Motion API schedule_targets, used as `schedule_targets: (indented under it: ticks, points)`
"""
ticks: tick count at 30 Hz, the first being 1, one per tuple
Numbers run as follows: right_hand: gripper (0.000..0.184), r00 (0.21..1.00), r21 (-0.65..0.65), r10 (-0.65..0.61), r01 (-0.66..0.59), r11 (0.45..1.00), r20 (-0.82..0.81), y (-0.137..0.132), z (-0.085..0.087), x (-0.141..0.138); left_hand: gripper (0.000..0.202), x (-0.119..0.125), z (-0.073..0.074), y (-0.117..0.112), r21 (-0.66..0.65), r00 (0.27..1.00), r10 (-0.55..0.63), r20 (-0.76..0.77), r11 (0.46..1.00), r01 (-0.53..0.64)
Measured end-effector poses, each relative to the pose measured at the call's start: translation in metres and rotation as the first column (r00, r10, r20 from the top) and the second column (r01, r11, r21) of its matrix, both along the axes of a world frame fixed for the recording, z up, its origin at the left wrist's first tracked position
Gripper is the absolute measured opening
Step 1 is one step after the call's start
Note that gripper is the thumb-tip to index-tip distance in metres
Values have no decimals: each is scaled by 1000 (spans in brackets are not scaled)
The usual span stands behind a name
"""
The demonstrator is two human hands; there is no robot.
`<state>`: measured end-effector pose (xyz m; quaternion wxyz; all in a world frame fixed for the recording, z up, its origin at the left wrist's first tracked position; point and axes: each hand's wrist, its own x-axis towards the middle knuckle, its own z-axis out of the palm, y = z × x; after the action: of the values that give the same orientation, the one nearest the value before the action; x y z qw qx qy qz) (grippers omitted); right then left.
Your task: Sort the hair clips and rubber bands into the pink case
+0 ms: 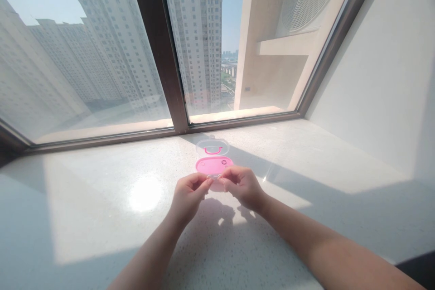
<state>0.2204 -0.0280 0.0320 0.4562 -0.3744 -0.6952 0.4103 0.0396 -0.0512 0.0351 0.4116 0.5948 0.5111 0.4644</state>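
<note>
My left hand [192, 190] and my right hand [241, 186] meet in front of a pink oval box [212, 165]. Both are closed in a pinch, thumb against finger, on a small pale thing [214, 176] between them; its kind is too small to make out. The box lies open, with a small dark ring [224, 162] at its right and a faint round shape at its left. Behind it, the clear lid [201, 147] with a pink handle [213, 152] is tipped back. My fingers cover part of the box's near side.
The box rests on a speckled white windowsill [102, 217], crossed by sunlight and shadows. Behind it stands a dark-framed window [180, 99] with tall buildings outside. A white wall [380, 77] closes off the right side. Something dark shows at the lower right edge.
</note>
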Motion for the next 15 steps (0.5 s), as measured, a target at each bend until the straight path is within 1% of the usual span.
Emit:
schedule_targets:
  ticks: [15]
  points:
    - [13,1000,-3,4,-4,1000,-15,0,1,0,25,-1,-2,0,23,1000,6,-14,1000,-5]
